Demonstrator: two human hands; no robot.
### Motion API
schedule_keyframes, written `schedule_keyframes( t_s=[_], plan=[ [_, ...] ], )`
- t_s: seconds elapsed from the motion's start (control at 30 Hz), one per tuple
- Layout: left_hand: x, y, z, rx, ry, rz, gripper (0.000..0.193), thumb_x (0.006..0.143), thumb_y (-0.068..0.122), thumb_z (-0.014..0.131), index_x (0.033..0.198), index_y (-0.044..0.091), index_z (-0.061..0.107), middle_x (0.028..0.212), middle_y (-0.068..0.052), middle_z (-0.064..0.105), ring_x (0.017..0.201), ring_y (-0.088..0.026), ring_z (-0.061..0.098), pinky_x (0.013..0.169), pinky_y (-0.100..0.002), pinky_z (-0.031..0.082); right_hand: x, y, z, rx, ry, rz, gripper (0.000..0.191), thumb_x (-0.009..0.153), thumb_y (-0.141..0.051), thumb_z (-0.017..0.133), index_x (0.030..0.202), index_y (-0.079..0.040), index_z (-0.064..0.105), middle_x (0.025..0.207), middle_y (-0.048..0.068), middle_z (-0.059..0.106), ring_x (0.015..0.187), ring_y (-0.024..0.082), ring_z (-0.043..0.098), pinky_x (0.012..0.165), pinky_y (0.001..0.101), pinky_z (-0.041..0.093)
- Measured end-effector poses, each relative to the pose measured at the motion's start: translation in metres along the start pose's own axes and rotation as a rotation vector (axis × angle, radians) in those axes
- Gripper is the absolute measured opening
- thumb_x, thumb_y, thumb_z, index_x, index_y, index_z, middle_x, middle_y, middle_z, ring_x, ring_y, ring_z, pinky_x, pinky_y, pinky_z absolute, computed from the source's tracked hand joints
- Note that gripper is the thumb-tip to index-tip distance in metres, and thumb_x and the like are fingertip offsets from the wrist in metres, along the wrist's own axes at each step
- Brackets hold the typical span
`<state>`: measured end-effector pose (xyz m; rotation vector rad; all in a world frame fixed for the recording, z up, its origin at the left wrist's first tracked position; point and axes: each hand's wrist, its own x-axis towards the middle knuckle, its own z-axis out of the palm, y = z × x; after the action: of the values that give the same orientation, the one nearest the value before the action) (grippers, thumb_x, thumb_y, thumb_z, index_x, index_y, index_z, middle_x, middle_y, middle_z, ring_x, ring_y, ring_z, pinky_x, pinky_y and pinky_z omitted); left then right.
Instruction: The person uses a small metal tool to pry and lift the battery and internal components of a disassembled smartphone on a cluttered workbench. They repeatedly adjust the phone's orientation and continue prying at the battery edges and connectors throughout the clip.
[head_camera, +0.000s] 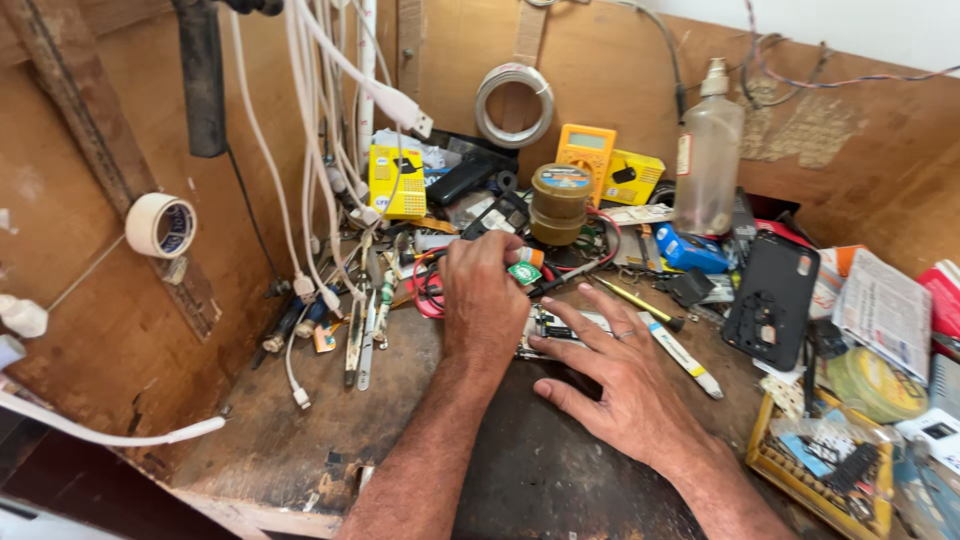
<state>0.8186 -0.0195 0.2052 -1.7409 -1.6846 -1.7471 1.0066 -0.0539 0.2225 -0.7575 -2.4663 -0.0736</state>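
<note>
head | left hand (487, 300) grips green-capped tube (524, 270) | right hand (615, 375) flat, fingers spread, on opened phone (552, 325)

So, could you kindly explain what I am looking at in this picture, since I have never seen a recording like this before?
There is no machine here: a person works with two bare hands, and the single picture comes from a camera worn on the head, looking down at a cluttered wooden workbench.

The left hand is curled around a small tool with a green and white label; what kind of tool is hard to tell. The right hand lies flat, fingers spread, pressing on a small opened electronic device.

Around them lie a yellow multimeter, a clear plastic bottle, a round brown tin, a black phone back cover, a white pen, hanging white cables and a roll of white tape.
</note>
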Motion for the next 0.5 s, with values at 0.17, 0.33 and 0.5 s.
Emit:
schedule_keyframes(
  t_s=[0.17, 0.33, 0.5],
  plan=[
    [0.005, 0.003, 0.004, -0.043, 0.019, 0.006, 0.025, 0.079, -0.006, 0.063, 0.101, 0.006, 0.068, 0.092, -0.006, 0.071, 0.096, -0.031, 0.06, 0.087, -0.048, 0.044, 0.01, 0.004, 0.001, -0.047, 0.035, -0.016, 0.035, 0.087, -0.04, 0.075, 0.117, -0.021, 0.078, 0.145, 0.006, 0.058, 0.145, 0.035, 0.037, 0.116, 0.0539, 0.028],
    [0.008, 0.008, -0.003, -0.031, 0.017, 0.007, 0.025, 0.079, -0.008, 0.063, 0.099, 0.006, 0.068, 0.091, -0.007, 0.071, 0.096, -0.031, 0.061, 0.087, -0.048, 0.044, 0.01, 0.002, -0.004, 0.01, 0.125, -0.008, 0.039, 0.081, -0.039, 0.079, 0.112, -0.015, 0.077, 0.141, 0.009, 0.06, 0.14, 0.037, 0.041, 0.113, 0.0527, 0.032],
    [0.001, 0.007, 0.003, -0.02, -0.003, 0.002, 0.029, 0.077, -0.01, 0.063, 0.1, 0.005, 0.069, 0.092, -0.007, 0.071, 0.096, -0.031, 0.06, 0.085, -0.048, 0.044, -0.002, 0.012, 0.002, 0.231, 0.237, 0.228, 0.042, 0.082, -0.026, 0.082, 0.119, -0.007, 0.073, 0.127, 0.009, 0.072, 0.132, 0.029, 0.055, 0.113, 0.0447, 0.041]
  ],
)
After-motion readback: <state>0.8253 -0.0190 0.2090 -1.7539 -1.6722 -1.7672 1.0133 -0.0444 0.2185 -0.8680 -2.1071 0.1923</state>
